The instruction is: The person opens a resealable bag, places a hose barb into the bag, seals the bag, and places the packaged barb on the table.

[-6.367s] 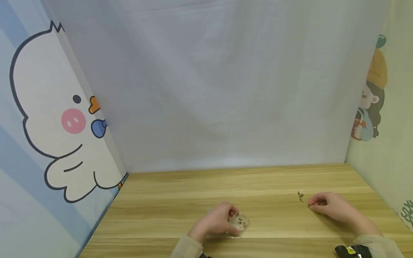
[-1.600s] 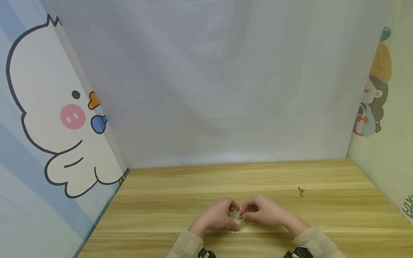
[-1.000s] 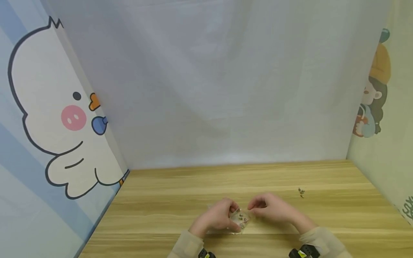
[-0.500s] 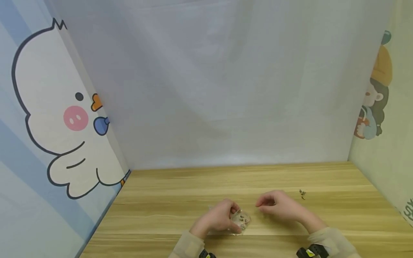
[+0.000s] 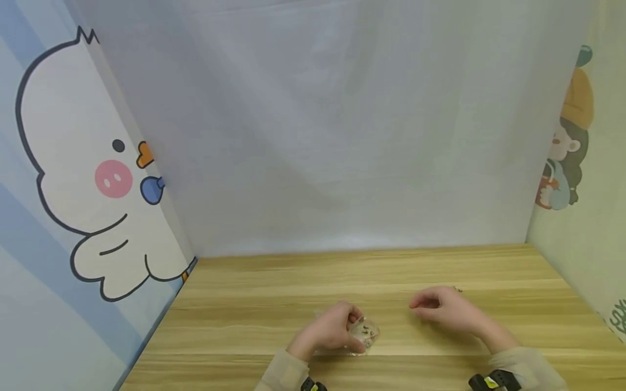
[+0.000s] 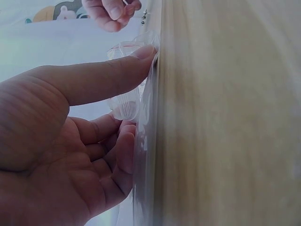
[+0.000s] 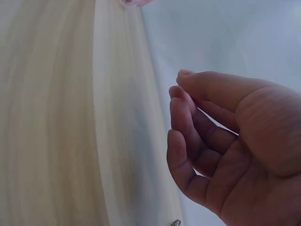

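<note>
Clear bag [image 5: 358, 333] was pinched by left hand [image 5: 329, 332]; right hand [image 5: 447, 310] was curled, any hold unclear. Small metal pieces [image 5: 365, 329] inside risked being spilled if the bag was tipped.

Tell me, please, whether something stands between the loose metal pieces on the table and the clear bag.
Only the right hand: in the head view it lies across the line from the loose metal pieces, which it partly hides, to the clear bag. Nothing else visible is between them.
</note>
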Available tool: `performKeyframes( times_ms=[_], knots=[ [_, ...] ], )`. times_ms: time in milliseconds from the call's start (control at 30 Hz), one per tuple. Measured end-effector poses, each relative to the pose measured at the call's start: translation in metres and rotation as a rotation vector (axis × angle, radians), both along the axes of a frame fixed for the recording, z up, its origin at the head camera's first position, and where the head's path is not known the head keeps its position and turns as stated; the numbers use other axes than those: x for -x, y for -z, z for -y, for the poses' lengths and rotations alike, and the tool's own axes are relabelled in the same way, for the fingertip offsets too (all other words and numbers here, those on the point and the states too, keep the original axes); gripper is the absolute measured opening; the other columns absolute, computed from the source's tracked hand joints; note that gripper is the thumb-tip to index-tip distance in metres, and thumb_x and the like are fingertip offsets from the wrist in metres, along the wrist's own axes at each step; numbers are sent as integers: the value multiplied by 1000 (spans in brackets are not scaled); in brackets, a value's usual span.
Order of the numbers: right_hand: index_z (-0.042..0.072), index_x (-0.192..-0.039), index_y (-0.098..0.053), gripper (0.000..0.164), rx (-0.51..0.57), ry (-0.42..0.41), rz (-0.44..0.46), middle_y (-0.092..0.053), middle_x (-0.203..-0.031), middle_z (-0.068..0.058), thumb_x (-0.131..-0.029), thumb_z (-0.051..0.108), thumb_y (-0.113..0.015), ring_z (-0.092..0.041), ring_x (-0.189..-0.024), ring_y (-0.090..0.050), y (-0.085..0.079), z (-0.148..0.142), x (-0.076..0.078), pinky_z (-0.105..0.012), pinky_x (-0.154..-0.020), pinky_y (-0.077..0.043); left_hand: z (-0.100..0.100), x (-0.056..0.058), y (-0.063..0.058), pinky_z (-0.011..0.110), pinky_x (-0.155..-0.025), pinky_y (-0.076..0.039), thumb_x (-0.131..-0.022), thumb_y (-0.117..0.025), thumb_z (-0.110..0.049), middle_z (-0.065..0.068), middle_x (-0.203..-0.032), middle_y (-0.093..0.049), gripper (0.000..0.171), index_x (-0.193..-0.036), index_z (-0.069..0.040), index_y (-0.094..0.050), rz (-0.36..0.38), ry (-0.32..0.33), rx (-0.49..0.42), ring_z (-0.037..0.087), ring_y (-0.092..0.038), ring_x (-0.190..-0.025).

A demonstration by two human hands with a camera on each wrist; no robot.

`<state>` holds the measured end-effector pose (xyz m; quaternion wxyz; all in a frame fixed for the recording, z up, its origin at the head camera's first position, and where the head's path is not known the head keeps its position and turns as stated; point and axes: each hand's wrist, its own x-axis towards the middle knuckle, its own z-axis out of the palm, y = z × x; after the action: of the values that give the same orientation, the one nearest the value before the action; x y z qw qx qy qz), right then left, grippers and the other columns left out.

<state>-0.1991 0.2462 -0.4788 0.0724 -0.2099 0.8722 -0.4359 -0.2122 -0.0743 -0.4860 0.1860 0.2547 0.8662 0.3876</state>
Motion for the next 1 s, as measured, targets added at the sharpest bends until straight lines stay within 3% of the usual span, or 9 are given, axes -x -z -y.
performKeyframes(
  times_ms=[500, 800, 1000],
  knots=[
    [2, -115, -77, 22, -31, 92, 6, -76, -108, -3, -101, 19, -75, -5, -92, -66, -4, -42, -8, -26, -80, -55, 1, 1, 0, 25, -83, -53, -73, -99, -9, -3, -107, -63, 60, -124, -2, -68, -9, 12, 16, 9, -56, -90],
    [5, -118, -78, 24, -98, 216, 11, -72, -128, -17, -102, 23, -75, -13, -107, -67, -7, -71, -12, -26, -85, -56, 2, 2, 0, 25, -82, -52, -73, -99, -11, -4, -107, -62, 60, -124, -3, -68, -20, 14, 22, 8, -56, -89],
    [3, -117, -77, 23, -87, 253, 19, -75, -121, -14, -102, 21, -75, -7, -95, -66, -5, -87, -13, -26, -76, -56, 1, 0, -2, 25, -82, -52, -72, -99, -12, -3, -107, -62, 60, -123, -2, -68, -32, 17, 30, 8, -55, -89]
  ],
)
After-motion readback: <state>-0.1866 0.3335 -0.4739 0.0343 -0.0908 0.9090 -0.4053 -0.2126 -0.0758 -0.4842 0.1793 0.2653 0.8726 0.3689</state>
